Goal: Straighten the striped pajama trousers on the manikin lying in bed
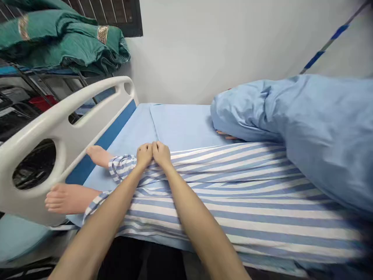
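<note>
My left hand (144,154) and my right hand (161,154) are side by side, touching, at the far side of the lower legs of a figure that looks like a care manikin. Both are closed with fingers curled under, so whatever they grip is hidden. Striped blue and white trousers (233,194) cover the manikin's legs, right beneath my wrists. Its bare feet, the far foot (99,154) and the near foot (68,198), point left. Beyond my knuckles a crease runs across the light blue bed sheet (183,120) towards the far edge.
A white bed end board (55,116) with cut-out holes stands left of the feet. On the right, a bulky blue quilt (320,128) covers the upper body, with some fingers (227,135) showing below it. Green bedding (72,42) lies on a rack behind. A white wall (204,46) borders the far side.
</note>
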Action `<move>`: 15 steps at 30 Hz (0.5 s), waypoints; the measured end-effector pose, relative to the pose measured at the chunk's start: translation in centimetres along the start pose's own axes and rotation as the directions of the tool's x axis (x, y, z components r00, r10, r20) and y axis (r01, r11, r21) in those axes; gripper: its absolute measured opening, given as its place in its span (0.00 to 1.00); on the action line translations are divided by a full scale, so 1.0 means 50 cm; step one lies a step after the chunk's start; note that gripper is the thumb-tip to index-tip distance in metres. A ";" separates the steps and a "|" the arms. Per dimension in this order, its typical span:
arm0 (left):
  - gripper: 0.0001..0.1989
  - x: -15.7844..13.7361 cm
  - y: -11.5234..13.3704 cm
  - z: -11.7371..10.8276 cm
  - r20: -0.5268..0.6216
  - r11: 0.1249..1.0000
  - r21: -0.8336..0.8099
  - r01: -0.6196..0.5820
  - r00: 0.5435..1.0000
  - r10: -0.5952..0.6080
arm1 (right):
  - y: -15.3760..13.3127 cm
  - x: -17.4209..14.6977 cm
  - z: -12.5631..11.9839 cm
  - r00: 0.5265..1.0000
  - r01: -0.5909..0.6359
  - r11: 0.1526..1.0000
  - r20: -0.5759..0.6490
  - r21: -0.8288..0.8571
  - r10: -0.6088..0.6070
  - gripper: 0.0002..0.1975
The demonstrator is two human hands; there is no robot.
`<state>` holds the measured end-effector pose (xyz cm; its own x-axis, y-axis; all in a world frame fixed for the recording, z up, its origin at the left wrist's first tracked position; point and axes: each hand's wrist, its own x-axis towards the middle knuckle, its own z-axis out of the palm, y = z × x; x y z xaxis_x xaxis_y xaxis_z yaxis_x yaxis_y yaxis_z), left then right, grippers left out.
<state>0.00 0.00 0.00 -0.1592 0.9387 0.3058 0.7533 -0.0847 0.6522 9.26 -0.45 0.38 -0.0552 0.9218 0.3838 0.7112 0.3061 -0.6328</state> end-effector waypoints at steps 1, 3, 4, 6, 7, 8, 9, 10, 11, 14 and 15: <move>0.18 -0.001 0.002 0.000 -0.014 1.000 0.009 0.004 1.000 -0.004 | 0.000 0.001 -0.001 1.000 -0.002 1.000 0.004 0.003 0.002 0.20; 0.18 -0.004 0.005 0.000 -0.036 0.999 0.032 0.012 0.999 -0.011 | 0.001 0.002 -0.002 1.000 -0.007 1.000 0.008 0.010 0.007 0.19; 0.18 -0.005 0.006 0.000 -0.043 0.999 0.045 0.017 0.999 -0.015 | 0.001 0.003 -0.002 1.000 -0.010 1.000 0.007 0.013 0.010 0.19; 0.18 -0.006 0.006 0.001 -0.056 0.997 0.075 0.024 0.998 -0.020 | 0.001 0.004 -0.002 1.000 -0.018 1.000 0.001 0.018 0.018 0.19; 0.19 -0.006 0.006 0.002 -0.054 0.996 0.089 0.031 0.998 -0.026 | 0.001 0.004 -0.001 1.000 -0.022 1.000 -0.003 0.021 0.022 0.19; 0.19 -0.006 0.006 0.003 -0.048 0.994 0.102 0.038 0.998 -0.033 | 0.001 0.005 -0.001 1.000 -0.027 0.999 -0.007 0.027 0.027 0.19; 0.19 -0.006 0.005 0.004 -0.039 0.992 0.113 0.048 0.998 -0.044 | 0.001 0.005 -0.001 0.999 -0.031 0.999 -0.010 0.034 0.032 0.19; 0.19 -0.005 0.004 0.005 -0.030 0.990 0.125 0.060 0.998 -0.057 | 0.001 0.005 -0.001 0.999 -0.036 0.998 -0.012 0.043 0.036 0.18; 0.19 -0.005 0.004 0.005 -0.022 0.988 0.136 0.073 0.997 -0.071 | 0.001 0.006 -0.001 0.999 -0.038 0.998 -0.014 0.052 0.039 0.18; 0.19 -0.004 0.005 0.005 0.009 0.980 0.167 0.108 0.994 -0.111 | 0.000 0.006 -0.001 0.999 -0.034 0.996 -0.024 0.087 0.036 0.18; 0.19 -0.004 0.006 0.004 0.018 0.978 0.175 0.117 0.992 -0.122 | 0.000 0.006 -0.001 0.999 -0.031 0.995 -0.028 0.099 0.034 0.18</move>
<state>0.40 -0.16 0.01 -0.2387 0.9478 0.2115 0.8294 0.0857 0.5520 9.28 -0.18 0.52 -0.0115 0.9245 0.3810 0.6398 0.2996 -0.7077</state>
